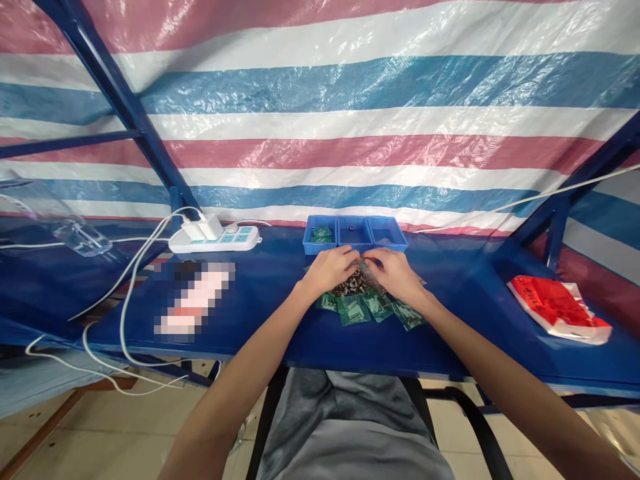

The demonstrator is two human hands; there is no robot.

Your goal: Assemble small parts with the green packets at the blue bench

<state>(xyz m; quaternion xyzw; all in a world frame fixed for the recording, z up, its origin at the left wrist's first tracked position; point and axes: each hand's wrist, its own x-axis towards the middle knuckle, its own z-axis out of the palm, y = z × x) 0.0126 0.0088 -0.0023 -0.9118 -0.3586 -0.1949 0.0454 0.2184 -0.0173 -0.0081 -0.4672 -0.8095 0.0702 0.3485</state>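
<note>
Both my hands rest on the blue table (pixel 280 333) over a pile of small dark metal parts (pixel 353 287). My left hand (pixel 329 268) has its fingers curled and pinched at the pile. My right hand (pixel 395 272) is likewise pinched, its fingertips meeting the left hand's above the parts. What the fingers grip is too small to make out. Several small green plastic bags (pixel 373 308) lie fanned out just below the hands. Behind the hands stands a blue three-compartment tray (pixel 356 233); its left compartment holds green bags (pixel 321 235).
A white power strip (pixel 220 238) with plugged chargers and white cables (pixel 125 300) sits at the left back. A blurred pink-white object (pixel 195 300) lies left of my hands. A red and white bag (pixel 557 308) lies at the right. A striped tarp (pixel 350 120) hangs behind.
</note>
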